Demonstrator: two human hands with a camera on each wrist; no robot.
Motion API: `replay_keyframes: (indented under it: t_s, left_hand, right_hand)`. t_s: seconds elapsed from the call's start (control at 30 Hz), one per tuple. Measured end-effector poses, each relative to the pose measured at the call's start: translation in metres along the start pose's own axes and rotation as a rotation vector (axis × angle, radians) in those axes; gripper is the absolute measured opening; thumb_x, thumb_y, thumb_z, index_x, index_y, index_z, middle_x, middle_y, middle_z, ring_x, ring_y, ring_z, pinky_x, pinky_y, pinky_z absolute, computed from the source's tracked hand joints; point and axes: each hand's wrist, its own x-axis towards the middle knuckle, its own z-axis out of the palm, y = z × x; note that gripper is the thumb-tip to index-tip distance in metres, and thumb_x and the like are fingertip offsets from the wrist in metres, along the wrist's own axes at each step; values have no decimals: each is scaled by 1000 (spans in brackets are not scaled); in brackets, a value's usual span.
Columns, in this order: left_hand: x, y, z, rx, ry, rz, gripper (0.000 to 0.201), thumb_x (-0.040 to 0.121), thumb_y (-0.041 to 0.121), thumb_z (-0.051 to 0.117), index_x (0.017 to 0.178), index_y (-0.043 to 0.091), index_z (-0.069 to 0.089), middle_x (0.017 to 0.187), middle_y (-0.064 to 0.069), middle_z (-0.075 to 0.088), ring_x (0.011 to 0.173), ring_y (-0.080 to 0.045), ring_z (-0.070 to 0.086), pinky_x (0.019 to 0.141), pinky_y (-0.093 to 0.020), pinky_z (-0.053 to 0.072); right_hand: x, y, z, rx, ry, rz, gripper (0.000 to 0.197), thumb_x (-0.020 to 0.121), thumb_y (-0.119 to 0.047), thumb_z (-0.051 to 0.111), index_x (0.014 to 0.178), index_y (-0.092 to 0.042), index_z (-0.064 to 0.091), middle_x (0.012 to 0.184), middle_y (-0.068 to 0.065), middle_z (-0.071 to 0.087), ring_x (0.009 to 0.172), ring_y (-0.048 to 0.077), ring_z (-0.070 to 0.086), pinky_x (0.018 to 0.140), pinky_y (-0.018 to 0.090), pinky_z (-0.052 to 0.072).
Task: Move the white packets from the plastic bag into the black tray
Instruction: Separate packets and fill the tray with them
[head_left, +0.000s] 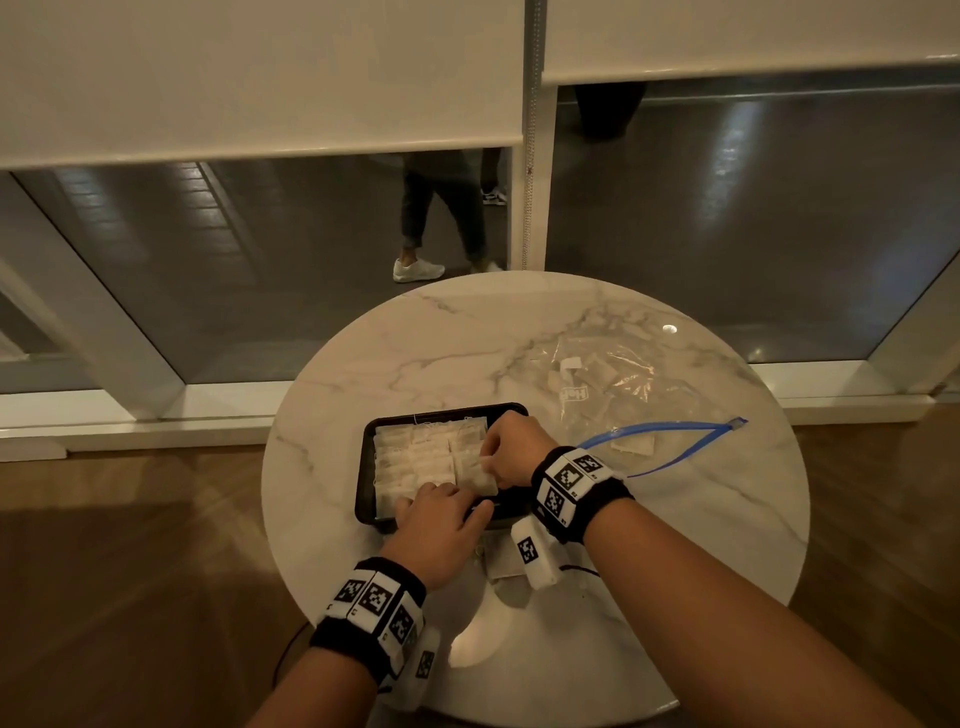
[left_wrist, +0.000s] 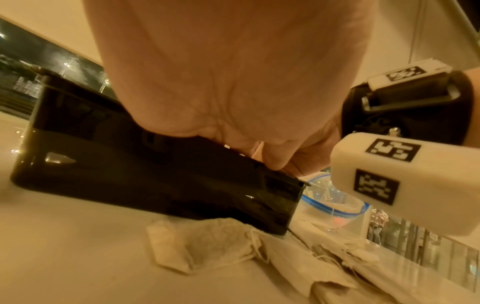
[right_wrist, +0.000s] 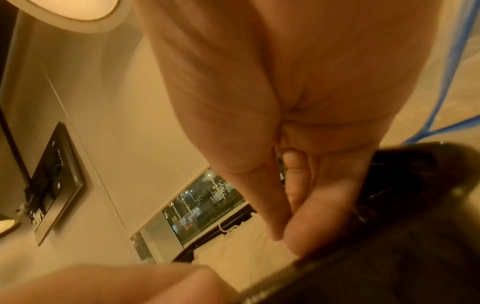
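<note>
On the round marble table, the black tray (head_left: 363, 467) holds rows of white packets (head_left: 415, 457). My right hand (head_left: 491, 467) hovers over the tray's right side and pinches a white packet (head_left: 485, 482) between thumb and fingers; the right wrist view shows this right hand (right_wrist: 280, 236) pinched together above the tray (right_wrist: 389, 257). My left hand (head_left: 431, 496) lies over the tray's near edge, fingers resting on the packets. The left wrist view shows the tray wall (left_wrist: 130, 174), with the fingers hidden inside. The clear plastic bag (head_left: 613, 384) with a blue zip lies to the right, packets inside.
Several loose packets (left_wrist: 202, 246) lie on the table in front of the tray, near my right wrist. One packet (head_left: 631, 444) sits at the bag's open mouth. Behind the table (head_left: 727, 519) is a glass wall with a person's legs (head_left: 441, 218) beyond it.
</note>
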Motion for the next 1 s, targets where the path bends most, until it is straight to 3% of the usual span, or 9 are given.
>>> replay_keyframes:
  t_s: [0.33,0.67,0.77,0.87,1.0]
  left_hand:
    - [0,-1,0,28,0,17,39,106,48,29,99,31,63,105,6,58,109,-19,45,89,-42,27]
    - [1,-2,2,7,-9,9,42,106,49,29,100,30,66,106,6,58,110,-18,44,91,-42,26]
    - [1,-3,3,11,-6,14,42,105,50,30,99,30,66,107,6,58,110,-18,44,91,-42,26]
    - [1,-5,3,-8,-15,15,41,105,51,30,104,31,66,109,6,58,112,-19,45,94,-43,28]
    - [4,-10,-2,-129,-23,28,35,102,52,39,117,31,64,113,5,60,113,-20,49,103,-47,38]
  right_hand:
    - [15,-5,11,-165,18,-7,9,89,-5,67,95,-9,73,96,11,73,88,25,71,82,36,60]
    - [18,0,10,-191,75,-34,18,86,-2,65,102,-9,68,108,10,66,97,25,64,86,32,55]
    - [12,3,-2,-103,128,-56,15,85,-4,66,98,-12,68,104,9,67,95,25,65,84,31,56]
    - [-6,7,-18,158,203,-47,6,88,-14,69,94,-16,67,88,6,69,80,24,71,73,40,63]
    - [-46,17,-39,438,214,-14,8,91,-17,70,98,-17,67,81,8,70,72,20,71,55,27,59]
